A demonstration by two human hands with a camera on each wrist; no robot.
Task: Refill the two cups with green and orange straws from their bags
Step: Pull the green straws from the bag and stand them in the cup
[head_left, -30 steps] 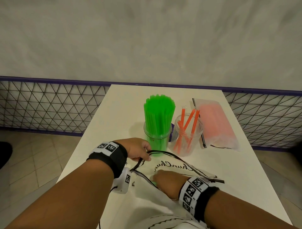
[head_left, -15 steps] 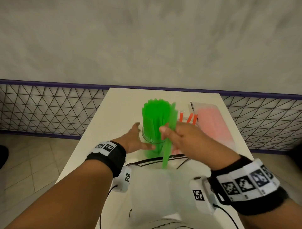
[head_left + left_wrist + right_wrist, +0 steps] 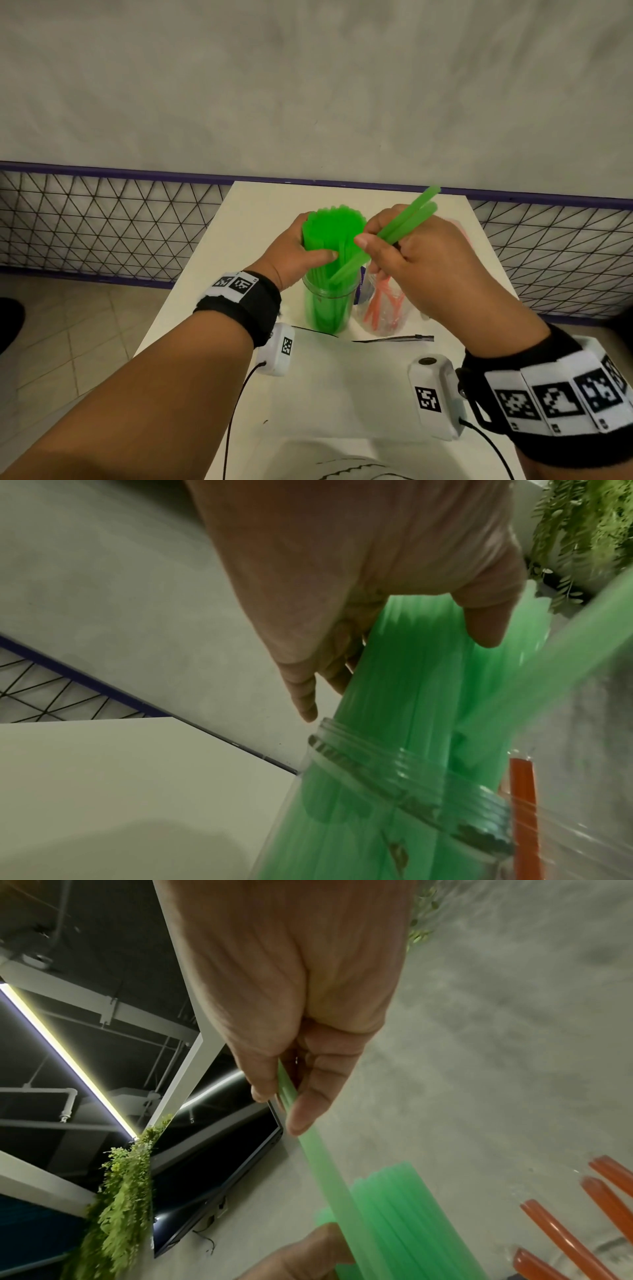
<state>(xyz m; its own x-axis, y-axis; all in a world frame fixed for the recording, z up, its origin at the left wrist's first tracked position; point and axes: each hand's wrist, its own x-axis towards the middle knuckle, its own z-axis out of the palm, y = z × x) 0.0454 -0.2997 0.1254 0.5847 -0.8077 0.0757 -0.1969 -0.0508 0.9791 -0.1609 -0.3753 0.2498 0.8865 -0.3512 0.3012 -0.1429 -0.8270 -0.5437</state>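
Observation:
A clear cup (image 3: 327, 308) packed with green straws (image 3: 330, 228) stands mid-table. My left hand (image 3: 301, 250) wraps round the bundle above the cup's threaded rim (image 3: 404, 772), thumb across the front. My right hand (image 3: 411, 260) pinches a few loose green straws (image 3: 407, 222), tilted with their lower ends at the bundle beside the cup's mouth; the right wrist view shows thumb and finger on the loose straws (image 3: 318, 1153). Right of it stands a second clear cup (image 3: 382, 308) with a few orange straws (image 3: 561, 1234). A white zip bag (image 3: 346, 377) lies in front.
The white table (image 3: 253, 212) is narrow, with a black wire-mesh fence (image 3: 102, 222) on both sides and a grey wall behind. A pink bag of orange straws (image 3: 464, 236) lies at the back right, mostly hidden by my right hand. Tiled floor lies at the left.
My right hand came out of the white bag with green straws and carried them up to the green cup. My left hand let go of the bag and took hold of the straw bundle.

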